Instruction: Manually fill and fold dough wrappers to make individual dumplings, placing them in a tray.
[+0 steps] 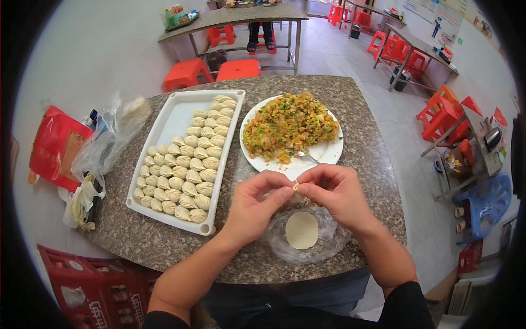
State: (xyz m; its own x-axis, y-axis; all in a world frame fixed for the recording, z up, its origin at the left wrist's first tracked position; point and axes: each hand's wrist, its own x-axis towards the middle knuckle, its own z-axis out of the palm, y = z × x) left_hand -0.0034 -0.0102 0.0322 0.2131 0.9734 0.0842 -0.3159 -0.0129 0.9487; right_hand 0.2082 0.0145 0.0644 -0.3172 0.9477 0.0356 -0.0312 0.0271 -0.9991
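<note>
Over the near part of the speckled stone table [372,181], both my hands meet at a small dumpling [296,188] whose edge is pinched between the fingertips. My left hand [255,200] is closed on its left side, my right hand [337,197] on its right; fingers hide most of it. Below them, a round dough wrapper [302,230] lies flat on a clear plastic bag [276,241]. Just beyond my hands sits a white plate [333,152] heaped with chopped orange-and-green filling [290,125]. A metal utensil [308,157] rests in it, its head partly buried.
To the left, a white tray [178,118] holds rows of pleated dumplings [183,175]. Plastic bags [112,145] and a red bag [55,145] lie beside it. Red crates [93,290] stand at lower left. Red stools [238,69] and another table [235,17] are beyond; someone's feet show there.
</note>
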